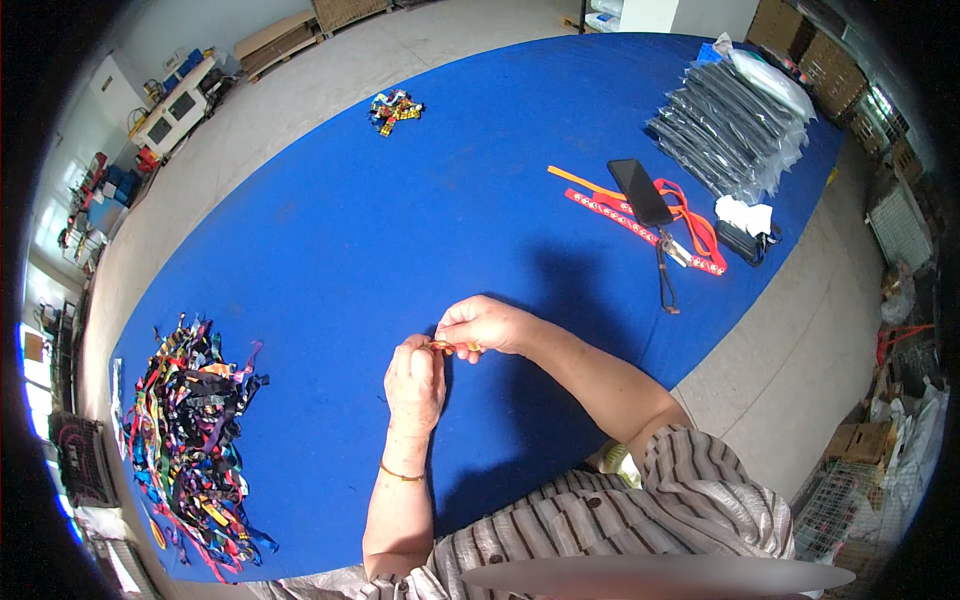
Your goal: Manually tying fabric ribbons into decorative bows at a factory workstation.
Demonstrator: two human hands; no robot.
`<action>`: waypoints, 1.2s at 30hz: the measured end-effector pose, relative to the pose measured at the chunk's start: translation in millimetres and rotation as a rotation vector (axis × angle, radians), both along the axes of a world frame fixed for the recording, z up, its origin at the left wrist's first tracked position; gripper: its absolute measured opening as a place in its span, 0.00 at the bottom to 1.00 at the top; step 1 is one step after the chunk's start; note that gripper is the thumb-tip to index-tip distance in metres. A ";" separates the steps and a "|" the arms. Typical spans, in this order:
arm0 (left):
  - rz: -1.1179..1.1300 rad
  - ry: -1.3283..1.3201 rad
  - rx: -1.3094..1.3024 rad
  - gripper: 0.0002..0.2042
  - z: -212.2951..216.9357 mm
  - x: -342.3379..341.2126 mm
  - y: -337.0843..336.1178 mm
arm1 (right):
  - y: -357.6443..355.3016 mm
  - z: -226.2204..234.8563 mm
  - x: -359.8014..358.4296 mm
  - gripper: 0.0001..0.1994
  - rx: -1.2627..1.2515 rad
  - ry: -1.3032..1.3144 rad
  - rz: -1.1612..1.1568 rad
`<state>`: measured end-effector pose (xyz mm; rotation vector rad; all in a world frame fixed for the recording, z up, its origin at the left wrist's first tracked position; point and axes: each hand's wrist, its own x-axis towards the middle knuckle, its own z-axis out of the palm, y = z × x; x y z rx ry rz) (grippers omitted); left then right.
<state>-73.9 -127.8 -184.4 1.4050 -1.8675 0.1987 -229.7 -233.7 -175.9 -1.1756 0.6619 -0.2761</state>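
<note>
My left hand and my right hand meet over the near middle of the blue-covered table. Between them runs a short, narrow strip with yellow, orange and red colours, pinched in the fingers of both. It looks like a piece of patterned strap, mostly covered by my fingers. Off to the left lies a big heap of multicoloured straps, apart from my hands. A smaller bunch of patterned straps rests near the far edge.
To the right, a black phone lies on red and orange straps. Behind them stands a stack of grey plastic packages. A black pouch with white paper sits by the right edge of the blue table.
</note>
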 end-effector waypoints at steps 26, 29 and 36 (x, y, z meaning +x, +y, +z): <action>-0.203 1.199 0.229 0.05 -12.7 8.6 -7.3 | 12.2 -28.5 24.0 0.04 -0.730 -0.302 -0.537; -0.100 1.140 0.337 0.07 -8.0 16.2 -7.5 | 11.1 -27.7 21.1 0.04 -0.831 -0.220 -0.552; -0.361 1.616 0.415 0.17 -2.3 21.8 -8.9 | 17.5 -23.7 22.0 0.04 -0.734 -0.209 -0.507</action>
